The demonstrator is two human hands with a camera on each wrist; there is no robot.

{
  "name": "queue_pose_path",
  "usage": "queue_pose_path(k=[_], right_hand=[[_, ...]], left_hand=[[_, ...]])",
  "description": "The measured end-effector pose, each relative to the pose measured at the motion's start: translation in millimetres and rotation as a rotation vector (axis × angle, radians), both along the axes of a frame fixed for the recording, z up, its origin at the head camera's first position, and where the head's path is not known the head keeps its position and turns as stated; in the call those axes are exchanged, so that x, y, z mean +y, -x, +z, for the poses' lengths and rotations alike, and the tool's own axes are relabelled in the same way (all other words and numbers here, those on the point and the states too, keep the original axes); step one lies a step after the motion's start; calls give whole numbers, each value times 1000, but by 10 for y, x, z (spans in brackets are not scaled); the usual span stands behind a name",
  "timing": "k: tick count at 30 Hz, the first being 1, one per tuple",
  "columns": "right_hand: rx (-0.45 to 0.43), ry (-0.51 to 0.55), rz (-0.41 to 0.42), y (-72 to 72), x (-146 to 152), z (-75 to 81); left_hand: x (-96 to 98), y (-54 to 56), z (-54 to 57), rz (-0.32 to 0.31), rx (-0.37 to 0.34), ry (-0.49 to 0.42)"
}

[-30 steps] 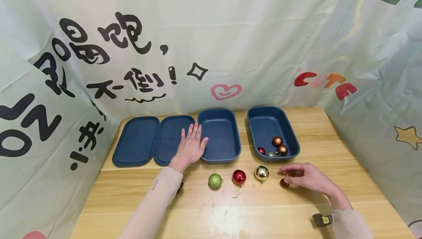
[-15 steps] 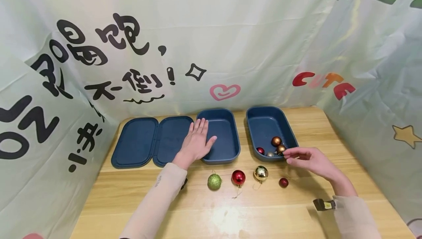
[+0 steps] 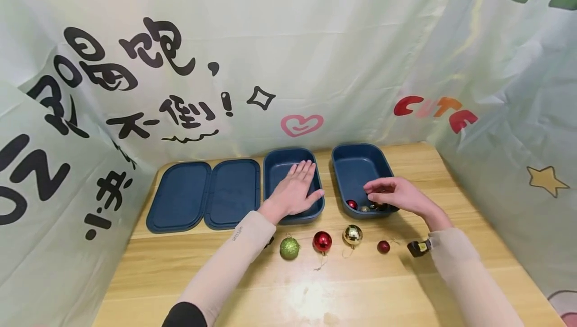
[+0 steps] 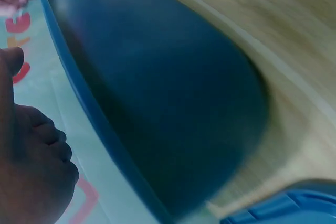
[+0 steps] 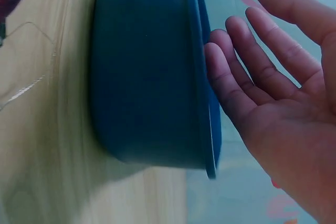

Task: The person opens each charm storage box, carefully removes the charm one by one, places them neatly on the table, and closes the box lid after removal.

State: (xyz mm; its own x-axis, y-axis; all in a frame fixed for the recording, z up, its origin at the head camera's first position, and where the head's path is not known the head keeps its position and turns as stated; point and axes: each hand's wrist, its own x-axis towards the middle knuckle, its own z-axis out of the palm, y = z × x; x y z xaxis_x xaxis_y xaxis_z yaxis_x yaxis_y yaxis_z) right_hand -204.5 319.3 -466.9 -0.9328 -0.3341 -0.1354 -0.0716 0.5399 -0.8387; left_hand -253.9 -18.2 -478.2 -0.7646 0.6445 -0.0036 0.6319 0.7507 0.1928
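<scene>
My left hand [image 3: 293, 192] is spread palm-down above the left blue box [image 3: 280, 167], fingers straight. Whether it touches the rim is unclear. Over the near right side of the right blue box [image 3: 358, 169], my right hand [image 3: 398, 197] hovers with loosely bent fingers. The right wrist view shows its palm [image 5: 294, 129] holding nothing, beside the box wall [image 5: 152, 72]. Inside that box lie a small red bauble [image 3: 352, 204] and other small baubles, partly hidden by the hand. In front stand a green glittery bauble [image 3: 289, 249], a red bauble [image 3: 322, 242], a gold bauble [image 3: 352, 235] and a small dark-red bauble [image 3: 383, 247].
Two flat blue lids [image 3: 180, 197] lie side by side left of the boxes. A printed cloth [image 3: 252, 41] hangs behind and at both sides of the wooden table [image 3: 342, 297].
My left hand has moved right, from beside the lid to over the left box. My right hand has left the dark-red bauble on the table and risen leftward over the right box.
</scene>
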Motion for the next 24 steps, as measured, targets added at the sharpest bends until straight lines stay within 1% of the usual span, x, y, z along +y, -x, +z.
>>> queue_pose_path(k=[6,9,15,21,24], right_hand=[[-4,-45,81,158,-51,-49],[4,-70,120,212,-85,-99],[43,-80,197,289,-171,-186],[4,-82,224,306,-176,-217],[-17,-75,244,317,-164,-235]], left_hand=[[274,33,18,-58,-7,9],[376,37,3,-83,-15,26],[488,42,-61,-116,-19,54],[558,56,-131,-139,9,71],[578,53,-158,-132,1,86]])
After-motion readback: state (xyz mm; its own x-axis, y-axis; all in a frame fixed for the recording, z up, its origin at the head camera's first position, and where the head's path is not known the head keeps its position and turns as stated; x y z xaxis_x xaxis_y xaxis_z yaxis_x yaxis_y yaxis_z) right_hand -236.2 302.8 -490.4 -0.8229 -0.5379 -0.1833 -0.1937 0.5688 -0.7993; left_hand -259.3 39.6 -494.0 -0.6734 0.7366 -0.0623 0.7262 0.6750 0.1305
